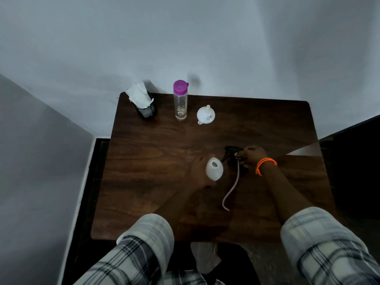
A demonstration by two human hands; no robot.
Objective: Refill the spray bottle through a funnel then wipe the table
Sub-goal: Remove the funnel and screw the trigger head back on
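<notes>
A: Where is the spray bottle (214, 168)?
B: Uncapped, it is gripped by the left hand (202, 171) above the table (144, 161).
A: And the right hand (251, 154)?
B: The black spray head (231, 152) is pinched, its tube (232, 186) dangling. The funnel (205, 114) is left upside down beside the water bottle (180, 99).

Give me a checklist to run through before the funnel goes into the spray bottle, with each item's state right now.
1. Spray bottle open at the neck: ok, its mouth shows bare.
2. Bottle steadied: ok, left hand holds it.
3. Spray head clear of the bottle: ok, right hand grips it beside, dip tube trailing free.
4. Funnel in place: not ok, it lies on the table at the back.
5. Water bottle uncapped: not ok, purple cap on.
6. A hand free for the funnel: not ok.
</notes>
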